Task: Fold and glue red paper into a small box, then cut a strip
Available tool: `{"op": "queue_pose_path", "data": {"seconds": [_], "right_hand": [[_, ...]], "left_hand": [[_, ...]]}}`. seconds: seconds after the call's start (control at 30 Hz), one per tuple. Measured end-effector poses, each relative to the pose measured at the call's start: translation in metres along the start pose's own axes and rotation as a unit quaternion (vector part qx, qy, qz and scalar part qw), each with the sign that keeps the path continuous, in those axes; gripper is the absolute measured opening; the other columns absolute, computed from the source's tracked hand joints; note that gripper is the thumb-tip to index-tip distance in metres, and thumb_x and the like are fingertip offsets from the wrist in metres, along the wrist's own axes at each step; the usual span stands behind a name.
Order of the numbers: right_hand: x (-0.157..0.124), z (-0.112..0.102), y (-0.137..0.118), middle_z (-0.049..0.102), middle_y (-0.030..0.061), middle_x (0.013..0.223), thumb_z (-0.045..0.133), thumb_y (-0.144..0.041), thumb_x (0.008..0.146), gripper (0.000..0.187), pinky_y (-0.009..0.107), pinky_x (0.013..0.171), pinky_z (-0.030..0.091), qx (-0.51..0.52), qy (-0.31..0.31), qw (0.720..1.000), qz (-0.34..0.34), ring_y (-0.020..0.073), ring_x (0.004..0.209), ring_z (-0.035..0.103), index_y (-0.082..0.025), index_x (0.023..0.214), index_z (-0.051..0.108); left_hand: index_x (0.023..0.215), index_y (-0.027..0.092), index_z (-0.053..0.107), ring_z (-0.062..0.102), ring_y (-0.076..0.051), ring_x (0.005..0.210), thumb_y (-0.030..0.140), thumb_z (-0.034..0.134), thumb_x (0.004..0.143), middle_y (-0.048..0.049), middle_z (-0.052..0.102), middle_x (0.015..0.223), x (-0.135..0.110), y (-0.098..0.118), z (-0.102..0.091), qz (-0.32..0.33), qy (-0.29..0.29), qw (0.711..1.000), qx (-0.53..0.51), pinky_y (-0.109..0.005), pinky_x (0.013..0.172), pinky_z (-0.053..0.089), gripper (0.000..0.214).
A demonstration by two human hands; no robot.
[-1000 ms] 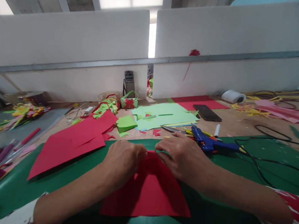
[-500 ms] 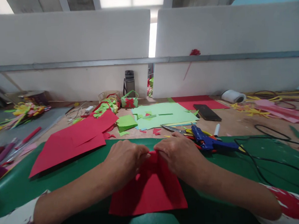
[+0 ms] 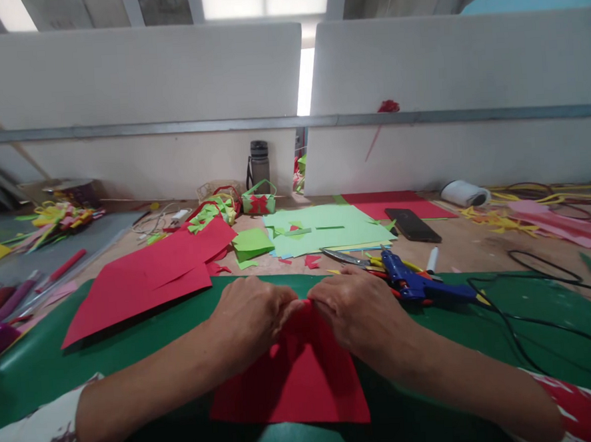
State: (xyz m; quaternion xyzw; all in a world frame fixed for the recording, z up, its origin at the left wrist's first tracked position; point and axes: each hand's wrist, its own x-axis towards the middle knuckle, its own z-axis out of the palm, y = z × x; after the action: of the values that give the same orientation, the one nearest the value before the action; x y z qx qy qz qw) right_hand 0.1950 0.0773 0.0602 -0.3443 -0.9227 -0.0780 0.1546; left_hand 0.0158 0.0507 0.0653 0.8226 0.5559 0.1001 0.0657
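Nearest the person, a smooth green plastic-like covering (image 3: 147, 343) spreads over the front of the brown wooden desk (image 3: 477, 243). On it, in the middle, is the sheet of red paper (image 3: 306, 394) being worked, its broad near part sloping up to a narrower far edge between the two hands. The left hand (image 3: 254, 320) pinches that edge between thumb and bent fingers; the right hand (image 3: 364, 310) pinches it just beside, leaving a small stretch of red between them. The step in hand looks like folding or creasing this far edge, though the knuckles hide how firm the crease is. As I judge it, the next move calls for level, even pressure from both hands so the fold stays straight.

Beyond the right hand lies a blue glue gun (image 3: 404, 278); to the left, larger red paper sheets (image 3: 148, 270) overlap. Farther back are flat pale green paper sheets (image 3: 327, 242), with a black phone (image 3: 413, 225) beside them. Farther still, a small green paper basket with a red bow (image 3: 271, 204) stands before an upright grey bottle (image 3: 260, 163), near the white panels (image 3: 141, 77).
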Motion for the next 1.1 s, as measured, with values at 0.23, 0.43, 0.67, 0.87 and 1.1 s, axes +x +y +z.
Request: {"op": "queue_pose_path", "data": {"seconds": [0.23, 0.43, 0.67, 0.87, 1.1], "right_hand": [[0.001, 0.001, -0.001, 0.057, 0.0002, 0.055, 0.042, -0.004, 0.077, 0.026, 0.031, 0.069, 0.033, -0.013, -0.018, 1.000, 0.000, 0.0122, 0.052, 0.046, -0.018, 0.059, 0.055], [0.000, 0.000, 0.000, 0.060, 0.0007, 0.057, 0.044, -0.004, 0.078, 0.026, 0.030, 0.067, 0.034, -0.002, -0.023, 1.000, 0.009, 0.0130, 0.054, 0.050, -0.017, 0.061, 0.058], [0.002, -0.007, -0.007, 0.070, 0.0032, 0.075, 0.059, -0.011, 0.076, 0.012, 0.028, 0.061, 0.034, 0.041, -0.101, 0.991, 0.075, 0.0190, 0.071, 0.060, -0.020, 0.077, 0.067], [0.005, 0.002, 0.001, 0.066, 0.0030, 0.064, 0.043, -0.003, 0.079, 0.027, 0.032, 0.069, 0.034, -0.018, -0.043, 0.999, 0.002, 0.0151, 0.059, 0.054, -0.017, 0.068, 0.063], [0.007, 0.004, 0.007, 0.062, 0.0028, 0.058, 0.044, -0.003, 0.077, 0.026, 0.032, 0.066, 0.032, -0.033, -0.030, 0.999, 0.008, 0.0135, 0.051, 0.045, -0.017, 0.062, 0.060]], "left_hand": [[0.068, 0.018, 0.062, 0.026, -0.011, 0.048, 0.037, 0.038, 0.094, -0.0006, 0.048, 0.053, 0.000, 0.001, 0.004, -0.007, -0.003, 1.000, -0.002, -0.025, 0.051, 0.017, 0.040], [0.063, 0.018, 0.059, 0.022, -0.011, 0.046, 0.034, 0.040, 0.091, 0.0008, 0.041, 0.049, 0.001, -0.004, 0.010, 0.010, 0.020, 1.000, 0.007, -0.027, 0.050, 0.016, 0.038], [0.065, 0.019, 0.063, 0.028, -0.012, 0.044, 0.026, 0.042, 0.090, -0.0015, 0.047, 0.049, 0.001, -0.007, 0.020, 0.001, 0.045, 0.998, 0.040, -0.028, 0.049, 0.014, 0.033], [0.066, 0.016, 0.063, 0.034, -0.012, 0.046, 0.016, 0.045, 0.085, -0.0018, 0.051, 0.051, 0.003, -0.008, 0.013, 0.005, 0.031, 0.999, 0.004, -0.027, 0.049, 0.017, 0.026], [0.064, 0.012, 0.066, 0.042, -0.009, 0.049, 0.008, 0.047, 0.079, -0.0023, 0.057, 0.054, 0.010, -0.020, 0.004, 0.037, -0.006, 0.996, -0.076, -0.022, 0.049, 0.026, 0.024]]}}
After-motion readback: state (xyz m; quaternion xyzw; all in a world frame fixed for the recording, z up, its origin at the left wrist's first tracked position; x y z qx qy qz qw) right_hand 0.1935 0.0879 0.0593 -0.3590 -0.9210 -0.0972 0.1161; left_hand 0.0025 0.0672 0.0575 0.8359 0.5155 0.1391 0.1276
